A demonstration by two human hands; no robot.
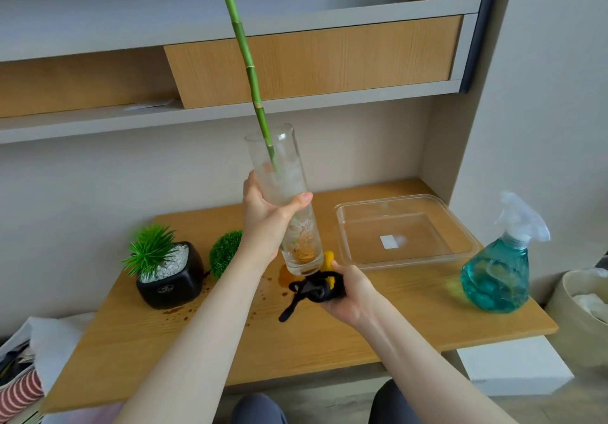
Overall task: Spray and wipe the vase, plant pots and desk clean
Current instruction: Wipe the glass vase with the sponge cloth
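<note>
Centrally, a tall clear glass cylinder vase [289,200] is held tilted above the light wooden table [362,325], gripped round its middle by the left hand [266,219], with the thumb across the front of the glass. A long green bamboo stalk [246,61] stands in the vase and leans up toward the left, past the shelves. Just below the vase's base, a bunched black and yellow cloth [316,287] is clutched in the right hand [345,295]; whether cloth and glass touch cannot be told. Brown spill marks [184,310] are scattered over the table beneath. To the left, a black rounded square plant pot [171,279] with white pebbles and a spiky green plant is set, a faint emblem on its front being unreadable. A round green moss-like ball plant [225,252] is seen behind the left forearm. To the right, a clear plastic square tray [404,229] carries a blank white label, and a teal transparent spray bottle [500,272] with a white trigger stands near the table's right edge.
</note>
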